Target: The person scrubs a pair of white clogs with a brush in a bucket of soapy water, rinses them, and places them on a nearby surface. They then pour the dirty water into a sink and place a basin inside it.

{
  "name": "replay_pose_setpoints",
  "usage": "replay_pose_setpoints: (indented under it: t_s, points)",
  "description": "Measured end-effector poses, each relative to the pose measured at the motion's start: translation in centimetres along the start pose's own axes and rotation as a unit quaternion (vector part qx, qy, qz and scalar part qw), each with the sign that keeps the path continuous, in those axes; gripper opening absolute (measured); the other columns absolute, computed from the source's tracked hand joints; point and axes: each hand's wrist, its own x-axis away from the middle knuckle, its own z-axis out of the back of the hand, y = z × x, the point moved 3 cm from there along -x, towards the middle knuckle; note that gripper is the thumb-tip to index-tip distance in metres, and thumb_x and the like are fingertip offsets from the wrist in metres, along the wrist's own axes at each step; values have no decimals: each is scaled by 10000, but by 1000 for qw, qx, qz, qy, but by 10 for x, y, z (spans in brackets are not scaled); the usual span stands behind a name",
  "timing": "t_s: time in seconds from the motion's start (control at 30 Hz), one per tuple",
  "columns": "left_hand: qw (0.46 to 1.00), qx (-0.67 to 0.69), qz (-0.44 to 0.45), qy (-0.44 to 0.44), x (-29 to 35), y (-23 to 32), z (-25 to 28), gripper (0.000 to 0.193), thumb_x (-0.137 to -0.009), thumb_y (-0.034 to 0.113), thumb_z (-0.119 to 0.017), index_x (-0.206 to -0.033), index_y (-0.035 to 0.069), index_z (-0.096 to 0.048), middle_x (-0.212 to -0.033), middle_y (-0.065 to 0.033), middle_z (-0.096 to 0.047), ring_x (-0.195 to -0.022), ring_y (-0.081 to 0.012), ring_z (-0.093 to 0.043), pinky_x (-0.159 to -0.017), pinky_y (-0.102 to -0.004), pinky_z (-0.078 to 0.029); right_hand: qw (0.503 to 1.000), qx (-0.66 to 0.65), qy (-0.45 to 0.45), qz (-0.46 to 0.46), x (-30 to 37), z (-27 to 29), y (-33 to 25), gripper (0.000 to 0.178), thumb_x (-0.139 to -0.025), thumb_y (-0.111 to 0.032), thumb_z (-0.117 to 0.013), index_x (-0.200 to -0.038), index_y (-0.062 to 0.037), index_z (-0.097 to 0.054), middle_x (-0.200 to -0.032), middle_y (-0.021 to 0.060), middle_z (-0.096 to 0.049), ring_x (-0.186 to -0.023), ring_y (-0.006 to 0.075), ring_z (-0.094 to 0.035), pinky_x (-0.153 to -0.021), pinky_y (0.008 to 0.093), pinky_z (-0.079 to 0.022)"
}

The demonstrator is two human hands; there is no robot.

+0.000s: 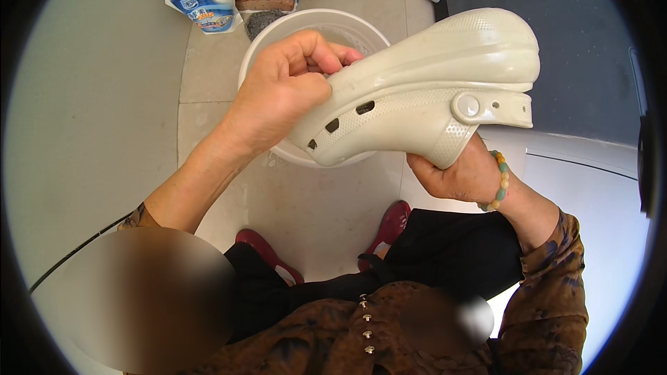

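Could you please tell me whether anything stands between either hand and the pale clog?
Nothing visible does: the left hand is at the sole edge of the pale clog, and the right hand holds it by the foot opening. The left hand's curled fingers could hide something small.

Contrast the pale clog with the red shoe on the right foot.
The clog is off-white; the red shoe is deep red. The right hand holds the clog up, with the left hand against it; the red shoe is worn. Both are footwear.
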Motion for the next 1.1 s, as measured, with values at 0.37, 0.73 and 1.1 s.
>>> replay_pose_setpoints:
  t_s: [0.37, 0.73, 1.1]
  points:
    - [999, 31, 13, -19, -5, -8, 5, 158, -711, 18, -519, -869, 13, -521, -1096, -158, -566, -974, -191, -568, -856, -311, -465, 999, 21, -24, 26, 0, 0, 8, 308, -743, -13, -526, -1043, -40, -585, -943, 130, -596, -863, 309, -558, -807, 373, -457]
    - [980, 25, 148, -134, -8, -13, -8, 698, -743, 239, -629, -1353, 2, -385, -1257, -138, -510, -1144, -206, -510, -970, -333, -407, 993, -61, -93, 39, -3, -7, 12, 246, -718, -30, -536, -951, -30, -615, -879, 151, -617, -819, 324, -576, -738, 388, -479]
    - [991, -12, -21, -130, -52, -4, -31, 748, -805, 407, -644, -1418, 123, -321, -1339, -135, -446, -1185, -212, -469, -990, -336, -378, 976, -148, -151, 55, -3, -19, -16, 226, -713, -23, -533, -924, -16, -611, -819, 160, -601, -776, 327, -567, -697, 376, -481]
